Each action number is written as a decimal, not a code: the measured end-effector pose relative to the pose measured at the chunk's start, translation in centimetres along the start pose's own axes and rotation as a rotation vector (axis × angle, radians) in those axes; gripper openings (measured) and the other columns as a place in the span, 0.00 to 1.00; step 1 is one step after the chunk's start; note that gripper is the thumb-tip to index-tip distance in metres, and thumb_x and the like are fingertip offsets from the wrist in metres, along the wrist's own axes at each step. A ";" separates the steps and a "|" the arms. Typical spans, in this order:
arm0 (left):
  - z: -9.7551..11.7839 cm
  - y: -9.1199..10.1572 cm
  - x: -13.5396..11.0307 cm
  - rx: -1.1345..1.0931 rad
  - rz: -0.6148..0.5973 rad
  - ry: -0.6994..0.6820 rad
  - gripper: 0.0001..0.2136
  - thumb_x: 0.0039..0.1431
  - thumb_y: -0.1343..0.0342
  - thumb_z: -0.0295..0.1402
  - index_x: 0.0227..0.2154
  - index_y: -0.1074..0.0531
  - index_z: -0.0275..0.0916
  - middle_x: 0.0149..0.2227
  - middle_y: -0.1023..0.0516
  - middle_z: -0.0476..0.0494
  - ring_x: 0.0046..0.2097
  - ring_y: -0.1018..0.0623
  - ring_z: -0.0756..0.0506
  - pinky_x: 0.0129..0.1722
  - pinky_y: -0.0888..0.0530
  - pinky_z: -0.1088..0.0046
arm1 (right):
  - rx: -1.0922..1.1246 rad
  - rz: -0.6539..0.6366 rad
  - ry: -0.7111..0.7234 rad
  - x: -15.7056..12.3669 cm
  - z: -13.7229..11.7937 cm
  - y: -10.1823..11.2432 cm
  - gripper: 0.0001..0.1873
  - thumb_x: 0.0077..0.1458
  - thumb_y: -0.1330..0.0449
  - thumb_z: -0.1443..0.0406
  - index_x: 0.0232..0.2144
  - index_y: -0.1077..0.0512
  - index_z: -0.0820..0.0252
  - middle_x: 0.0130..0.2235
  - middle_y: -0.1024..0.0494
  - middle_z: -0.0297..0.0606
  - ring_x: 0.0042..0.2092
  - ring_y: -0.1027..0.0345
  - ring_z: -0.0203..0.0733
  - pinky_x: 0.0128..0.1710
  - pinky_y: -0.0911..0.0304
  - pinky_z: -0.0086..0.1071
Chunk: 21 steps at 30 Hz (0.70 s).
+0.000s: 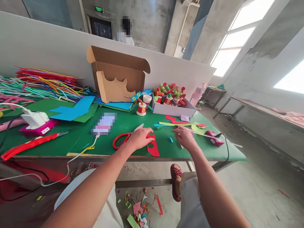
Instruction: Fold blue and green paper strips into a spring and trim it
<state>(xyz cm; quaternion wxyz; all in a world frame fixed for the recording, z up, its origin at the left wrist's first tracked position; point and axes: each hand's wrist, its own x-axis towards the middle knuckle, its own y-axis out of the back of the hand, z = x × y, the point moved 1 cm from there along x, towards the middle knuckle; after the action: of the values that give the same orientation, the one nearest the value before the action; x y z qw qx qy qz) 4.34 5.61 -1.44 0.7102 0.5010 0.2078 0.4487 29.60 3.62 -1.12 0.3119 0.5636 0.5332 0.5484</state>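
My left hand (142, 138) reaches over a red paper piece (154, 149) with round holes cut in it; thumb and forefinger are apart, touching the paper. Just left of that hand lie red-handled scissors (117, 143), blades partly behind my fingers. My right hand (184, 136) hovers low over the table, forefinger stretched out and the other fingers bent. A small blue piece (171, 139) lies between my hands. Beyond the right hand are green, red and blue paper strips (169, 123). A small white thing under the right hand is mostly hidden.
A finished-looking spring figure (142, 109) stands before an open cardboard box (118, 68). A white box (163, 109) holds several more. Pipe cleaners (42, 84), a phone (104, 124), a red-handled tool (30, 146) and power strips (214, 138) lie around. Scraps (139, 209) litter the floor.
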 end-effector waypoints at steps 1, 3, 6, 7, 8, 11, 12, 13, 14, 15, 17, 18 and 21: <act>0.2 -0.5 0.2 0.017 -0.010 -0.021 0.14 0.55 0.43 0.38 0.45 0.28 0.43 0.42 0.20 0.44 0.47 0.23 0.40 0.42 0.28 0.69 | 0.045 0.001 0.025 -0.4 -1.0 -0.1 0.18 0.54 0.47 0.74 0.41 0.22 0.57 0.40 0.21 0.43 0.44 0.28 0.46 0.47 0.37 0.37; 0.7 -1.4 0.5 0.087 -0.023 -0.034 0.16 0.53 0.41 0.36 0.45 0.28 0.42 0.43 0.20 0.43 0.49 0.24 0.39 0.44 0.28 0.67 | 0.130 -0.015 0.038 -1.1 -2.9 -0.6 0.17 0.57 0.48 0.72 0.43 0.23 0.56 0.40 0.21 0.42 0.40 0.28 0.43 0.42 0.36 0.34; 1.2 -1.9 1.0 0.138 -0.008 0.002 0.14 0.55 0.46 0.29 0.45 0.28 0.42 0.44 0.20 0.43 0.49 0.24 0.40 0.44 0.28 0.67 | 0.153 -0.047 0.019 -2.0 -4.9 -1.4 0.16 0.58 0.48 0.71 0.43 0.23 0.56 0.40 0.22 0.42 0.38 0.28 0.42 0.38 0.37 0.32; 1.1 -1.7 1.2 0.122 0.010 0.018 0.15 0.55 0.47 0.28 0.46 0.28 0.43 0.44 0.20 0.44 0.49 0.24 0.41 0.45 0.28 0.68 | 0.155 -0.054 0.003 -2.1 -5.4 -1.6 0.16 0.58 0.48 0.70 0.43 0.23 0.57 0.39 0.22 0.42 0.38 0.28 0.42 0.38 0.37 0.32; 0.9 -1.3 1.4 0.100 0.035 0.038 0.16 0.55 0.48 0.28 0.47 0.28 0.43 0.45 0.20 0.44 0.48 0.24 0.42 0.45 0.28 0.69 | 0.158 -0.059 -0.013 -2.2 -5.7 -1.7 0.15 0.58 0.48 0.70 0.43 0.23 0.57 0.39 0.22 0.42 0.38 0.28 0.42 0.38 0.37 0.32; -0.8 0.5 1.7 0.107 0.145 0.171 0.18 0.57 0.48 0.32 0.50 0.30 0.44 0.46 0.21 0.43 0.48 0.23 0.42 0.43 0.27 0.70 | 0.179 -0.052 -0.037 -2.3 -6.0 -1.6 0.15 0.59 0.48 0.69 0.43 0.23 0.58 0.40 0.22 0.42 0.39 0.28 0.43 0.39 0.36 0.32; -1.6 1.2 1.8 0.166 0.188 0.256 0.17 0.58 0.49 0.34 0.51 0.30 0.43 0.45 0.21 0.41 0.48 0.23 0.41 0.41 0.27 0.69 | 0.187 -0.045 -0.035 -2.3 -5.9 -1.5 0.15 0.59 0.48 0.69 0.43 0.23 0.58 0.40 0.22 0.42 0.39 0.28 0.43 0.39 0.36 0.32; -2.4 1.8 1.8 0.237 0.204 0.321 0.17 0.58 0.50 0.34 0.50 0.30 0.42 0.44 0.21 0.40 0.48 0.24 0.39 0.41 0.27 0.68 | 0.195 -0.038 -0.032 -2.3 -5.8 -1.4 0.15 0.59 0.48 0.70 0.43 0.23 0.59 0.41 0.22 0.42 0.40 0.28 0.43 0.40 0.36 0.32; -3.2 2.3 1.8 0.302 0.198 0.369 0.16 0.58 0.50 0.33 0.49 0.29 0.41 0.42 0.20 0.39 0.48 0.24 0.38 0.41 0.27 0.67 | 0.200 -0.033 -0.031 -2.3 -5.7 -1.4 0.15 0.59 0.48 0.70 0.43 0.23 0.59 0.41 0.22 0.42 0.40 0.28 0.43 0.41 0.37 0.32; -3.9 2.6 1.8 0.345 0.175 0.401 0.16 0.58 0.49 0.34 0.48 0.29 0.41 0.41 0.20 0.38 0.48 0.24 0.37 0.41 0.27 0.66 | 0.202 -0.030 -0.034 -2.4 -5.6 -1.4 0.15 0.58 0.48 0.70 0.43 0.23 0.59 0.41 0.21 0.42 0.41 0.28 0.43 0.41 0.37 0.32; -4.5 2.9 1.6 0.391 0.116 0.416 0.14 0.58 0.49 0.35 0.47 0.28 0.41 0.40 0.20 0.38 0.47 0.24 0.37 0.41 0.28 0.65 | 0.202 -0.027 -0.041 -2.5 -5.5 -1.6 0.15 0.58 0.47 0.69 0.42 0.23 0.58 0.40 0.21 0.42 0.40 0.27 0.43 0.41 0.36 0.32; -4.3 3.0 1.4 0.406 0.106 0.402 0.14 0.58 0.48 0.35 0.46 0.28 0.41 0.41 0.20 0.38 0.48 0.25 0.37 0.42 0.28 0.65 | 0.206 -0.020 -0.042 -2.5 -5.4 -1.7 0.14 0.58 0.47 0.69 0.41 0.23 0.58 0.40 0.21 0.42 0.40 0.27 0.43 0.40 0.36 0.32; -2.1 2.8 0.1 0.414 0.192 0.254 0.13 0.60 0.49 0.34 0.45 0.27 0.39 0.48 0.24 0.36 0.51 0.28 0.37 0.47 0.30 0.63 | 0.282 0.033 -0.049 -2.5 -5.6 -2.0 0.14 0.57 0.47 0.67 0.40 0.23 0.58 0.38 0.20 0.41 0.37 0.27 0.42 0.38 0.35 0.32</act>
<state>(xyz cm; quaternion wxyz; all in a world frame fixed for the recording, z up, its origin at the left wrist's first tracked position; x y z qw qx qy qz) 1.62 7.05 0.27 0.5148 0.5928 0.3342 0.5214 24.21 0.46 -2.59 0.2333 0.6239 0.5878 0.4592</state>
